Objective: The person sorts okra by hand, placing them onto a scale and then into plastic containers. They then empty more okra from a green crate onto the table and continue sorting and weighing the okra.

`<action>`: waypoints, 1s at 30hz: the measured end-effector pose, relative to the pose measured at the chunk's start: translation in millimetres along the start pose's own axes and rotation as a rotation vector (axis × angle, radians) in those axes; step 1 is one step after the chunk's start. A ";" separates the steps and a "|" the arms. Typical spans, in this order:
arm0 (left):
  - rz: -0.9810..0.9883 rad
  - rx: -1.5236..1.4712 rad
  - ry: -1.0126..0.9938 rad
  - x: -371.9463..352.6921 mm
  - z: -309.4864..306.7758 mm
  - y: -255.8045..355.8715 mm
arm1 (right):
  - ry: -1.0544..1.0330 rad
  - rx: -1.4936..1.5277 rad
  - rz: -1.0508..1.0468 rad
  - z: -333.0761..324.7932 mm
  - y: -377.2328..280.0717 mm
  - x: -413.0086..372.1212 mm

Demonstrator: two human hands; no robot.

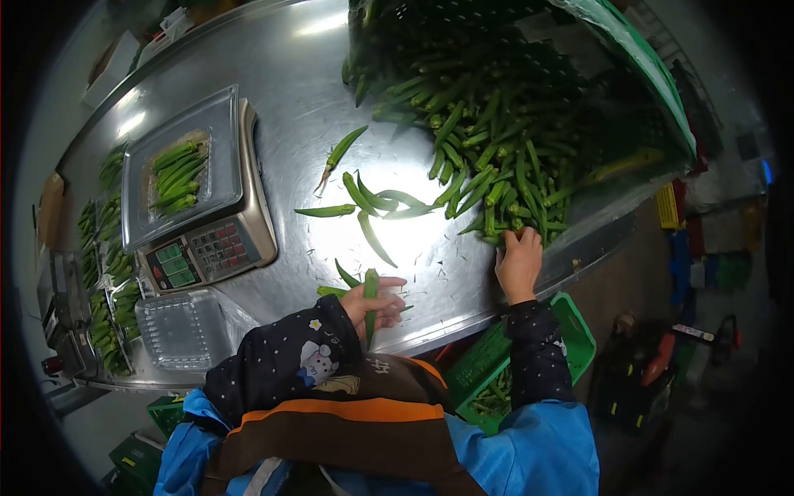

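My left hand [376, 304] is closed around an upright okra pod [370, 285], with some fingers stretched out to the right. More okra pods stick out beside this hand on its left. At the near edge of a big okra heap [496, 178], my right hand [519, 263] has its fingers drawn together on a pod, mostly covered by the fingertips. Between the hands and the scale, several loose okra pods [356, 197] lie scattered on the metal table [306, 83].
On the left stands a digital scale [217, 248] bearing a tray with packed okra [175, 178]. Clear empty plastic boxes [184, 331] sit in front of it, filled okra packs [103, 326] further left. Below the table edge is a green crate [571, 331] holding okra.
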State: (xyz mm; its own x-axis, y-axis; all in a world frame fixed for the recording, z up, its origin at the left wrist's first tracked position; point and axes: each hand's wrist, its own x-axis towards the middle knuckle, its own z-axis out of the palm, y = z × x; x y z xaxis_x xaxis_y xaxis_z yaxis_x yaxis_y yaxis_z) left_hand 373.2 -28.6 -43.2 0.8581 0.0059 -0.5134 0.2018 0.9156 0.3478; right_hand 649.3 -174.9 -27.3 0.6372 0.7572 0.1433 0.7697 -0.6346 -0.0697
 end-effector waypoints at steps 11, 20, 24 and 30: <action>0.108 0.138 0.209 47.0 33.9 -12.8 | -0.033 0.600 -0.304 -7.9 -44.5 -33.2; -0.057 0.105 0.033 45.0 1.6 -18.1 | 0.282 0.229 -0.066 -16.9 18.7 36.4; 0.003 0.090 -0.003 47.5 6.6 -5.0 | 0.172 0.342 -0.142 -36.5 -16.9 17.3; 0.077 -0.119 -0.100 43.8 31.7 4.7 | 0.080 0.747 -0.107 -30.9 -38.5 21.5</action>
State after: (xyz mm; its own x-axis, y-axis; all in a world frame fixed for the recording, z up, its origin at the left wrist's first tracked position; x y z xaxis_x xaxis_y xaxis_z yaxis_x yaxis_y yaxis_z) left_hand 426.7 -36.7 -39.2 0.9129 0.0427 -0.4059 0.0820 0.9550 0.2850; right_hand 632.1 -139.0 9.0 0.5747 0.7771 0.2564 0.6668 -0.2631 -0.6973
